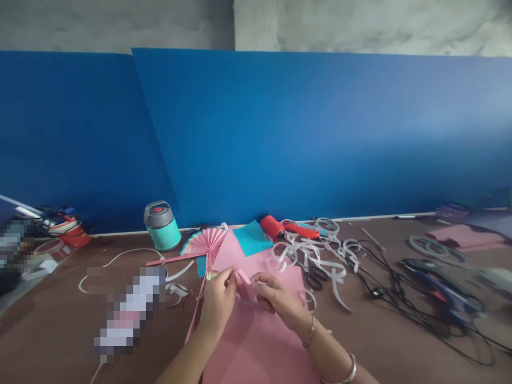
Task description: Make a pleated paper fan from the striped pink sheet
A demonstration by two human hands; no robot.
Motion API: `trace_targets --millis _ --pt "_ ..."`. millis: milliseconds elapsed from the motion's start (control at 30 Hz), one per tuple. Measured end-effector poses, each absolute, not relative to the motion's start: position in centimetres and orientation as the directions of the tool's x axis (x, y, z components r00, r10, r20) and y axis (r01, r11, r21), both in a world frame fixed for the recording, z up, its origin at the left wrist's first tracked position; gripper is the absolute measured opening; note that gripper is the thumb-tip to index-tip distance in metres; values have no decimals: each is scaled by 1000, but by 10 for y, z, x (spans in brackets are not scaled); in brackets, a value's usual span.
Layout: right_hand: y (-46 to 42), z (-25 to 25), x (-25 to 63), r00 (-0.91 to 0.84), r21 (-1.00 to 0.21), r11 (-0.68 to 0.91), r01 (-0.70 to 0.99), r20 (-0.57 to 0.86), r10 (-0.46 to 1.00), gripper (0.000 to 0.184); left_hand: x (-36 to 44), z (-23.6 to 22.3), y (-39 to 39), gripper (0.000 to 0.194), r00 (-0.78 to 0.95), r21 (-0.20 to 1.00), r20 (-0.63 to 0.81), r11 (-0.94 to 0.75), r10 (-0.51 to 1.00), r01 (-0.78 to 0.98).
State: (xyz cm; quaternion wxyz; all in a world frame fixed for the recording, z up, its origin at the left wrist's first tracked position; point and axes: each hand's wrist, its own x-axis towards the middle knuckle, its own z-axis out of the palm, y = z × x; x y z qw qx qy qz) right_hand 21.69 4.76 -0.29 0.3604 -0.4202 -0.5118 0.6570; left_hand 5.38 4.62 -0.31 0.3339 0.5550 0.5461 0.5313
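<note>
Both my hands meet over the table, pinching a small pleated piece of pink paper [243,282]. Its left side is gripped by my left hand [220,298], thumb against fingers. My right hand [278,298] closes on the right side, partly hiding the folds. Beneath them lies a large pink sheet [260,341]. Just behind stands a pleated pink paper fan [207,242], with a turquoise paper square [253,238] to its right.
A turquoise flask [164,234] stands at the back left. Right of my hands lie curled white strips [308,250], black scissors [316,277], a red thread spool [272,227] and black cables [394,288]. A glue gun [444,290] rests further right. A blue panel [300,133] rises behind.
</note>
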Motion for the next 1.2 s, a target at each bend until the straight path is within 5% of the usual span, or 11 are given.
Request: trace_targets --millis 400,1200 --pt "49 -2 217 -347 -975 -220 -43 -192 918 17 57 -10 43 25 -66 872 289 -234 955 430" --pt "49 -7 218 -310 -959 -237 153 -274 910 31 69 -4 39 33 -70 901 194 -149 979 408"
